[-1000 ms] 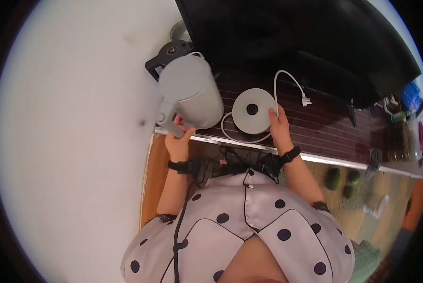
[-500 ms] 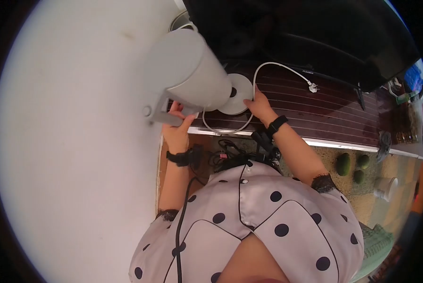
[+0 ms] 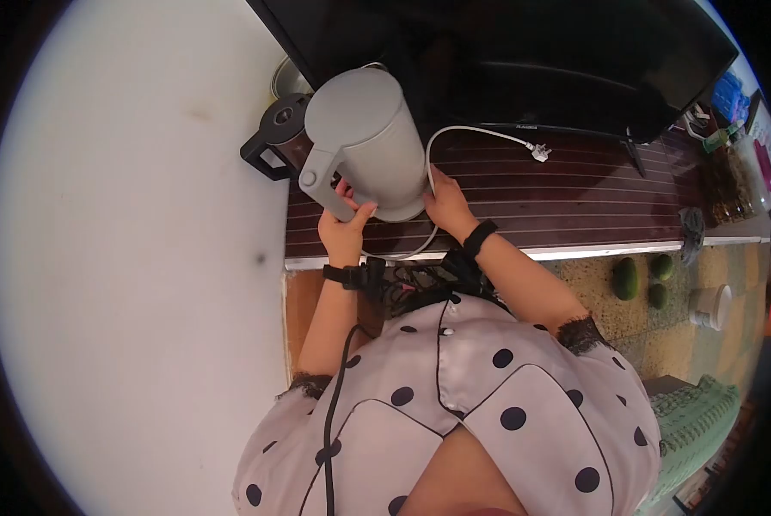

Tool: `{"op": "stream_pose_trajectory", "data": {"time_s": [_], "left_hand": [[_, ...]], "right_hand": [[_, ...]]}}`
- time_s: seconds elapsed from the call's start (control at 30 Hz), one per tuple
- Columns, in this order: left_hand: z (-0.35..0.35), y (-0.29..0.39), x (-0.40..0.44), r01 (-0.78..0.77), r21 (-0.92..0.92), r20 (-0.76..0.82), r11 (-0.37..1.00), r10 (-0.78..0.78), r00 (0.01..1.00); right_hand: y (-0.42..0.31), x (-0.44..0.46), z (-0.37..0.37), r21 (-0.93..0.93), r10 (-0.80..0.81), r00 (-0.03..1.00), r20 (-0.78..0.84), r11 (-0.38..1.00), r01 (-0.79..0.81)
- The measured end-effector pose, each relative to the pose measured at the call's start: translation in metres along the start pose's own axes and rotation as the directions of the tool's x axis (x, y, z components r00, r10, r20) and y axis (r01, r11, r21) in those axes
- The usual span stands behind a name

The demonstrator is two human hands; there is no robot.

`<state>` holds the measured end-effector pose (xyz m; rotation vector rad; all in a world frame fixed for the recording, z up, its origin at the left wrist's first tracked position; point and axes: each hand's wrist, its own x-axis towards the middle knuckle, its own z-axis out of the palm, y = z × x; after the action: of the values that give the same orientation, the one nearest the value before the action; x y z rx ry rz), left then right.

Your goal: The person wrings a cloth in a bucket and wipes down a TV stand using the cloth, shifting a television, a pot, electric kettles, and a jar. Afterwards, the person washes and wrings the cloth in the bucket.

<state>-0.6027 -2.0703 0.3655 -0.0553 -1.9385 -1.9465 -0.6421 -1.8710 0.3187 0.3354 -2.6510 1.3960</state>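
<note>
A grey electric kettle (image 3: pixel 375 142) stands upright near the left end of the dark wooden tabletop, its lid closed. My left hand (image 3: pixel 344 228) is wrapped around the lower part of its handle. The kettle sits on its round power base (image 3: pixel 398 215), of which only the front rim shows. At the right edge of that base is my right hand (image 3: pixel 450 206), closed on it, some fingertips hidden by the kettle. A white power cord (image 3: pixel 480 129) loops past my right hand and ends in a plug (image 3: pixel 540 153) lying on the tabletop.
A dark jug with a black handle (image 3: pixel 284 138) stands left of the kettle, against the white wall (image 3: pixel 162 258). Behind is a large black television (image 3: pixel 523 64). Jars (image 3: pixel 738 176) stand at the right end. Green fruits (image 3: pixel 626 279) and a white bucket (image 3: pixel 710 307) are on the floor.
The kettle has come down onto its base and now hides most of it. My left hand stays on the handle, my right hand at the base. The dark jug has come into view.
</note>
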Motion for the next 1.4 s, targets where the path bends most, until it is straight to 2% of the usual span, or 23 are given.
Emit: {"op": "stream_pose_trajectory", "data": {"time_s": [0.1, 0.17, 0.23, 0.27, 0.33, 0.47, 0.57, 0.77, 0.83, 0.93, 1.07, 1.23, 1.3, 1.33, 1.37, 1.4], "left_hand": [[0.003, 0.007, 0.003, 0.057, 0.101, -0.025, 0.993, -0.055, 0.998], [-0.004, 0.006, 0.005, 0.032, 0.094, 0.019, 0.995, -0.034, 0.999], [-0.012, 0.008, 0.003, 0.039, 0.135, 0.060, 0.990, -0.048, 0.997], [-0.013, 0.009, -0.001, 0.038, 0.135, 0.061, 0.990, -0.046, 0.997], [-0.016, 0.012, -0.010, 0.035, 0.248, 0.036, 0.968, -0.045, 0.998], [-0.015, 0.004, -0.022, 0.014, 0.215, -0.013, 0.976, -0.011, 1.000], [-0.022, 0.002, -0.028, 0.007, 0.281, 0.042, 0.960, -0.020, 0.999], [-0.015, 0.015, -0.008, 0.091, 0.299, 0.014, 0.950, -0.100, 0.995], [-0.015, 0.014, 0.005, 0.048, 0.225, 0.092, 0.973, -0.070, 0.993], [-0.019, 0.008, 0.011, 0.059, 0.211, 0.090, 0.976, -0.079, 0.993], [-0.027, 0.014, -0.003, 0.105, 0.237, 0.049, 0.966, -0.120, 0.992], [-0.048, 0.021, -0.037, 0.098, 0.258, 0.027, 0.961, -0.108, 0.994], [-0.055, 0.023, -0.050, 0.175, 0.271, -0.125, 0.946, -0.146, 0.981], [-0.058, 0.022, -0.053, 0.147, 0.168, -0.154, 0.975, -0.121, 0.981], [-0.063, 0.019, -0.055, 0.150, 0.167, -0.156, 0.975, -0.124, 0.980], [-0.070, 0.016, -0.056, 0.128, 0.156, -0.200, 0.979, -0.096, 0.975]], "right_hand": [[0.010, 0.003, 0.006, -0.049, -0.026, 0.999, 0.034, 0.998, 0.028], [0.009, 0.001, 0.006, -0.081, -0.029, 0.999, 0.037, 0.996, 0.032], [0.006, -0.002, 0.002, -0.118, 0.024, 0.994, 0.108, 0.993, -0.011], [0.004, -0.008, 0.005, -0.118, 0.024, 0.994, 0.106, 0.993, -0.011], [0.000, -0.017, 0.011, -0.201, -0.003, 1.000, 0.017, 0.980, 0.007], [0.000, -0.018, 0.010, -0.198, -0.010, 1.000, 0.004, 0.980, 0.010], [0.001, -0.022, 0.007, -0.224, -0.038, 0.998, 0.056, 0.973, 0.050], [-0.008, -0.017, 0.001, -0.212, 0.017, 0.997, 0.071, 0.977, -0.002], [-0.011, -0.013, -0.002, -0.198, 0.066, 0.995, 0.079, 0.979, -0.049], [-0.001, -0.016, 0.003, -0.209, -0.006, 0.999, 0.047, 0.978, 0.016], [0.003, -0.017, 0.005, -0.260, -0.030, 0.995, 0.091, 0.964, 0.053], [-0.006, -0.026, 0.007, -0.127, -0.023, 0.980, 0.196, 0.991, 0.049], [-0.014, -0.028, 0.010, -0.084, -0.031, 0.979, 0.204, 0.995, 0.049], [-0.019, -0.029, 0.014, -0.040, -0.040, 0.977, 0.208, 0.998, 0.050], [-0.020, -0.027, 0.021, -0.041, -0.039, 0.977, 0.210, 0.998, 0.049], [-0.020, -0.023, 0.031, 0.097, 0.017, 0.976, 0.217, 0.995, -0.039]]}}
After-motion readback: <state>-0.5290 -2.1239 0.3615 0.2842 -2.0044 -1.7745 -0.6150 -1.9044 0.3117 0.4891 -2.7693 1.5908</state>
